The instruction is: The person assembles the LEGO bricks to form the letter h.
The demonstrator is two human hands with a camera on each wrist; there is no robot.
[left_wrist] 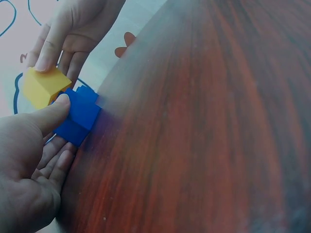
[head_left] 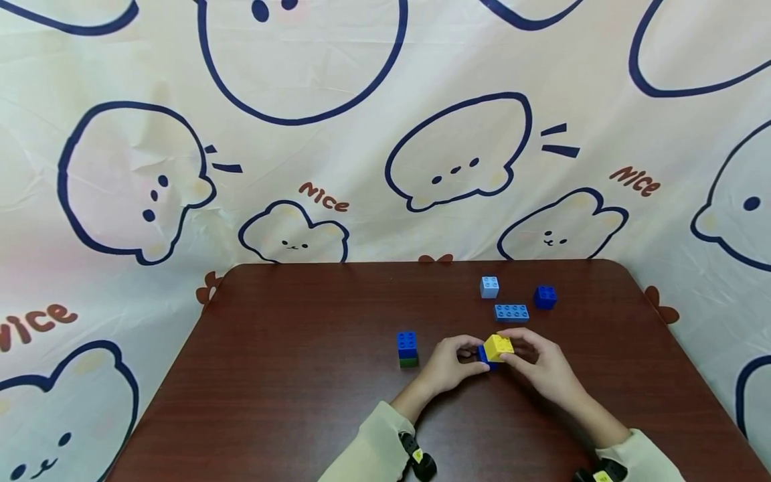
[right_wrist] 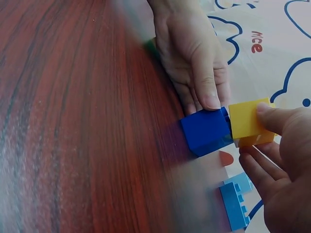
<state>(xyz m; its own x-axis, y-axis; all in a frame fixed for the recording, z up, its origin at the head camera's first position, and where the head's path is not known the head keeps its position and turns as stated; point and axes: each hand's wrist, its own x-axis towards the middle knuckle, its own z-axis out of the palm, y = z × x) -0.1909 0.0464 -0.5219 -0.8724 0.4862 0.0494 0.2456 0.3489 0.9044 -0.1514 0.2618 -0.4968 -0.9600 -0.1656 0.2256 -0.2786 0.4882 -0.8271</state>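
Note:
Between finger and thumb, my left hand (head_left: 448, 365) grips a dark blue toy building brick (right_wrist: 206, 133) just above the table. My right hand (head_left: 545, 368) pinches a yellow building brick (head_left: 498, 348) by its sides. The yellow brick is over the blue one's studded face, partly hiding it in the head view. In the right wrist view the two bricks meet at a narrow seam with a blue stud showing; I cannot tell whether they are pressed together. Both thumbs show clearly in the left wrist view.
Left of the hands, a blue brick (head_left: 406, 343) sits on a green brick (head_left: 408, 362). Behind them lie a small light blue brick (head_left: 489, 288), a longer light blue brick (head_left: 511, 313) and a dark blue brick (head_left: 545, 297). A patterned cloth (head_left: 361, 161) hangs beyond the brown table (head_left: 289, 375).

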